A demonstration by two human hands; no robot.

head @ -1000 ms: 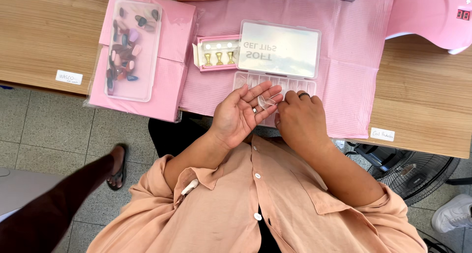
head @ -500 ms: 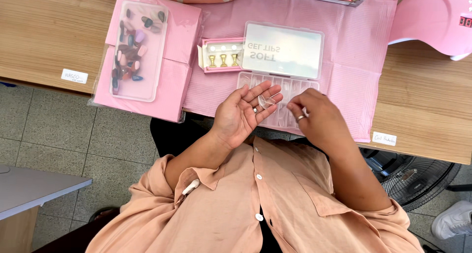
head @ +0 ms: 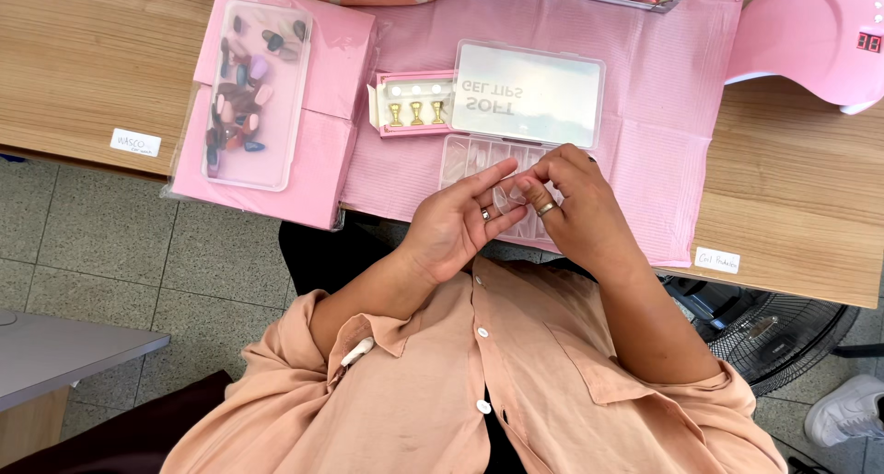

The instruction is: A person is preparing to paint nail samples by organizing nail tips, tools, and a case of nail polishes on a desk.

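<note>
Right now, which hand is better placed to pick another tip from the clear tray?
Right, likely. The right hand is over the clear tray, pinching a clear nail tip; the left hand lies open, palm up, beside it.

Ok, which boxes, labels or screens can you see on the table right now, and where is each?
Clear compartment box: under both hands, its frosted printed lid open behind.
Small pink box: left of the lid, three gold stands inside.
Clear flat case: on a pink pad at left, holding coloured nail tips.
White label: left table edge.
White label: right table edge.
Pink dome lamp: top right, small red display.
</note>
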